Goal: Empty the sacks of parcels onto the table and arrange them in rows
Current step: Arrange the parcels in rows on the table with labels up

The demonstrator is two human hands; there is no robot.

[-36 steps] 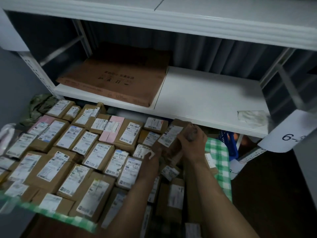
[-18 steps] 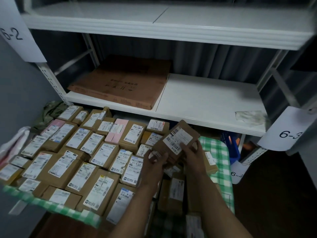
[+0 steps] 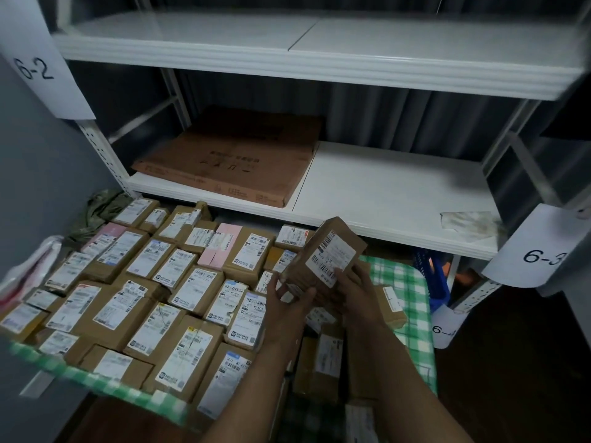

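Both hands, left point(image 3: 287, 302) and right point(image 3: 356, 294), grip one labelled parcel point(image 3: 327, 251) above rows point(image 3: 153, 282) on the table point(image 3: 411, 282).

The parcel point(image 3: 329, 251) has risen clear of the pile point(image 3: 323, 356), seemingly tilting upright.

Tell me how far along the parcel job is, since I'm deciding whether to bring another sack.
Done: labelled parcels lie in neat rows across the left of the table. In hand: the left hand and right hand grip one brown parcel above the table, label up. Left: loose parcels lie jumbled between the forearms, and the checked cloth on the right is not yet filled.
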